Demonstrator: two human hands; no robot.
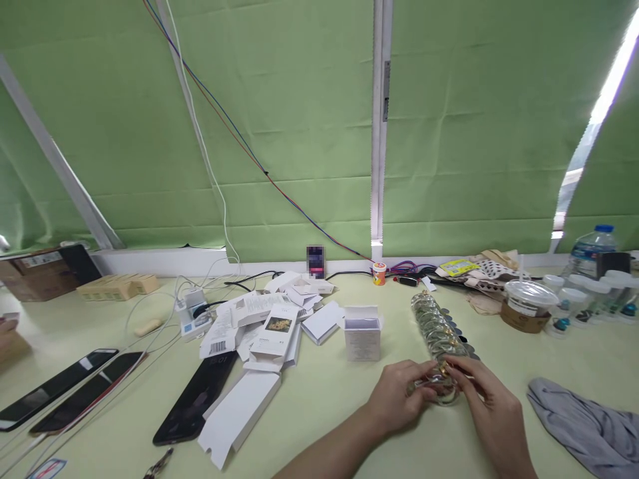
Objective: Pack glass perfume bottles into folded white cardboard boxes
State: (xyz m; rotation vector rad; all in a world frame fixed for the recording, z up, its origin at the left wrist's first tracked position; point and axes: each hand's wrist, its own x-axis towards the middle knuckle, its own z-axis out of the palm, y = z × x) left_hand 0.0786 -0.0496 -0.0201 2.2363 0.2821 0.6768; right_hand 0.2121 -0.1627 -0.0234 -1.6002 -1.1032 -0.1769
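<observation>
A row of shiny, clear, ring-shaped pieces [433, 326] stretches away from me, with dark round discs [453, 324] along its right side. At its near end, my left hand [399, 397] is closed, fingers and thumb pinching the side of a shiny ring-shaped piece [446, 399]. My right hand [492, 402] is closed too, its fingertips at a small gold-coloured part [443, 368] on top of that piece. Both hands meet close together, and the fingertips partly hide what they grip.
An opened white box [362, 336] stands left of the row. Flattened white cartons [272, 332], a black phone [196, 399] and cables lie farther left. On the right are a grey cloth [584, 419], a lidded tub [529, 306] and several small clear jars [594, 299].
</observation>
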